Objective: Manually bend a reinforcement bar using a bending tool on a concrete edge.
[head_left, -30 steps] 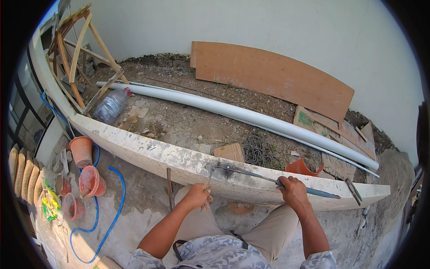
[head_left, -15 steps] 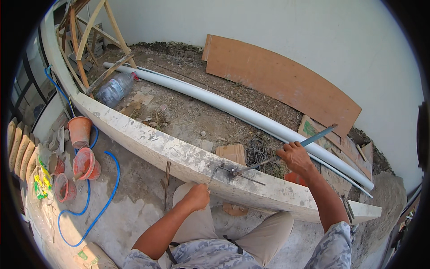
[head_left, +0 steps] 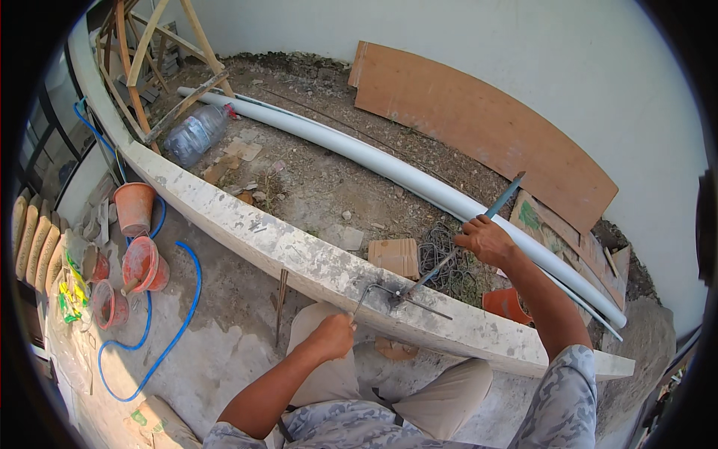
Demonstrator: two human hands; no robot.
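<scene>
Below the pale concrete ledge's top edge, my left hand is closed on a thin steel rod, which bends over the ledge at a small dark metal fitting, with one end lying to the right. My right hand is closed around a long bar tool with a teal upper part, raised diagonally over the ledge, its lower end at that fitting. Several thin rods lean against the ledge's near face, left of my left hand.
Beyond the ledge lie white pipes, a plastic jug, tangled bent steel, a cardboard piece and plywood against the wall. Wooden frames stand back left. Buckets, a blue hose and stacked sacks are left.
My right hand has swung the bar up and away from me, from lying along the ledge to diagonal, and the rod's far part has turned to the right. My left hand keeps its grip.
</scene>
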